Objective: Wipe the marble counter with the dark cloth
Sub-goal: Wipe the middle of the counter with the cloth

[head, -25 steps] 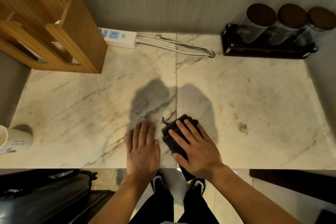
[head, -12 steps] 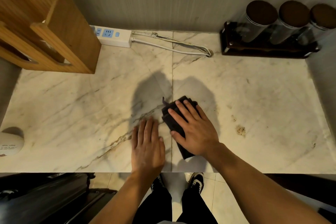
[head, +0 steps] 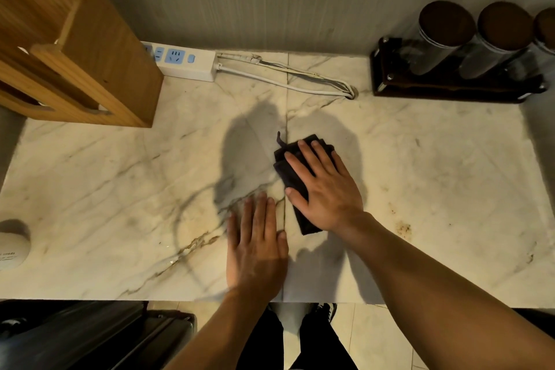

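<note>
A folded dark cloth (head: 285, 165) lies on the white veined marble counter (head: 120, 183), just right of the seam in the middle. My right hand (head: 324, 189) presses flat on top of the cloth, fingers spread toward the wall, and hides most of it. My left hand (head: 255, 243) rests flat and empty on the marble just left of the seam, nearer the front edge, fingers together. A brown stain (head: 403, 227) marks the counter to the right of my right wrist.
A wooden rack (head: 75, 69) stands at the back left, beside a white power strip (head: 186, 63) with a cable (head: 294, 81) along the wall. A dark tray with three lidded jars (head: 456, 69) sits back right. A white cup (head: 12, 245) is at the left edge.
My right hand has pushed the cloth away from the front edge toward the wall. My left hand has stayed flat near the front edge.
</note>
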A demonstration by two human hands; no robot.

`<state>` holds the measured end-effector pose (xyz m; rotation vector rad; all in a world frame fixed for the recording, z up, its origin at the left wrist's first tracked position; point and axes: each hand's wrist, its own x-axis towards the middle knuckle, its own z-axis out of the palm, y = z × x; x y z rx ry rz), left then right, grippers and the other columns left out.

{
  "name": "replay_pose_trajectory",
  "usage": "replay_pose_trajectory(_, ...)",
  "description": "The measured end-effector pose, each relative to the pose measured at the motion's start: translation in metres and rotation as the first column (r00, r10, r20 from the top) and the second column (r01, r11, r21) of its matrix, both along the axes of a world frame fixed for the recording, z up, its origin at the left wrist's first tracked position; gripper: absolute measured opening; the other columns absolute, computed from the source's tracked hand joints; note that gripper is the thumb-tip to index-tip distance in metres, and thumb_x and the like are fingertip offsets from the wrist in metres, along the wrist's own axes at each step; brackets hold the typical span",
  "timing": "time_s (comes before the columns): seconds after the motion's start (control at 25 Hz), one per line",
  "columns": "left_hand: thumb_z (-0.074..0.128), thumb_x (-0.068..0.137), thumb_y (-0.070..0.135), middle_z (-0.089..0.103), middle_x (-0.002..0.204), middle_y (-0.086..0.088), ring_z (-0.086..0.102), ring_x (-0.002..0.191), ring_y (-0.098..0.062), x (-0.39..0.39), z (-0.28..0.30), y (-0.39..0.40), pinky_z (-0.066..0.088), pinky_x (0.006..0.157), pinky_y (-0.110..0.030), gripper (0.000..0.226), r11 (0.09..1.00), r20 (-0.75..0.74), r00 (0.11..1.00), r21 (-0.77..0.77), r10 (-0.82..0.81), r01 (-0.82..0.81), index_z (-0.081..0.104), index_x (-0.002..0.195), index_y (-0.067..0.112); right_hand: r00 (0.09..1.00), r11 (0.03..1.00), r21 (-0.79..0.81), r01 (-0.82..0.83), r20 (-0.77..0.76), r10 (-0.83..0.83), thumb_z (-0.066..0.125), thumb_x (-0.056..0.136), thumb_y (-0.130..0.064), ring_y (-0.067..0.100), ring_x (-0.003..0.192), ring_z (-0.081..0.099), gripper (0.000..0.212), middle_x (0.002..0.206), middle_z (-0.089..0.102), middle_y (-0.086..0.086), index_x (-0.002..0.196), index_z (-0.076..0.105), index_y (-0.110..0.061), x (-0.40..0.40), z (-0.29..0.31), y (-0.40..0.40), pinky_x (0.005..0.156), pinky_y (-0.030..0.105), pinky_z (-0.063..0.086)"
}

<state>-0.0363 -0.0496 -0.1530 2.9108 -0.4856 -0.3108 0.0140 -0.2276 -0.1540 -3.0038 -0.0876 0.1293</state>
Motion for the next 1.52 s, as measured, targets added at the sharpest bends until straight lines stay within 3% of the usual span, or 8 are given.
replay_pose_trajectory(0.32,0.037,0.092,0.035,0.038,0.151,-0.01,0.029,0.141,-0.029,0.003,0.004,0.0,0.019,0.113,-0.05,0.058,1.0,0.043,0.999,-0.027,-0.002,0.004,0.041,0.143,0.01,0.994,0.994,0.014,0.106,-0.009,-0.106,0.024,0.091,-0.061,0.022,0.148,0.002,0.068,0.162,0.011,0.003,0.151,0.011,-0.032,0.037,-0.005,-0.012,0.119,0.046,0.007)
replay_pose_trajectory(0.76,0.048,0.088,0.031,0.043,0.148,-0.008,0.038,0.137,-0.031,0.001,0.001,0.001,0.027,0.11,-0.055,0.056,0.997,0.132,0.991,-0.076,-0.004,0.014,0.046,0.14,0.009,0.949,0.949,0.038,0.313,0.01,-0.314,0.021,0.092,-0.059,0.025,0.148,0.002,0.066,0.162,0.012,0.005,0.151,0.012,-0.032,0.075,-0.008,-0.021,0.119,0.047,0.005)
replay_pose_trajectory(1.12,0.044,0.089,0.033,0.043,0.148,-0.009,0.031,0.139,-0.028,0.002,0.0,0.001,0.024,0.111,-0.053,0.057,0.999,0.11,0.994,-0.052,0.0,0.006,0.044,0.141,0.01,0.763,0.758,0.089,0.646,-0.03,-0.646,0.021,0.096,-0.052,0.028,0.148,-0.002,0.065,0.162,0.005,0.01,0.153,0.008,-0.025,0.069,-0.004,-0.012,0.119,0.05,0.0)
replay_pose_trajectory(1.52,0.038,0.091,0.036,0.042,0.149,-0.01,0.032,0.141,-0.029,0.003,0.004,0.001,0.02,0.113,-0.051,0.058,1.0,0.053,0.999,-0.016,-0.006,0.007,0.04,0.144,0.011,0.687,0.682,0.087,0.726,-0.056,-0.724,0.022,0.097,-0.053,0.028,0.148,-0.003,0.065,0.162,0.005,0.011,0.153,0.008,-0.023,0.02,-0.001,0.002,0.119,0.05,0.0)
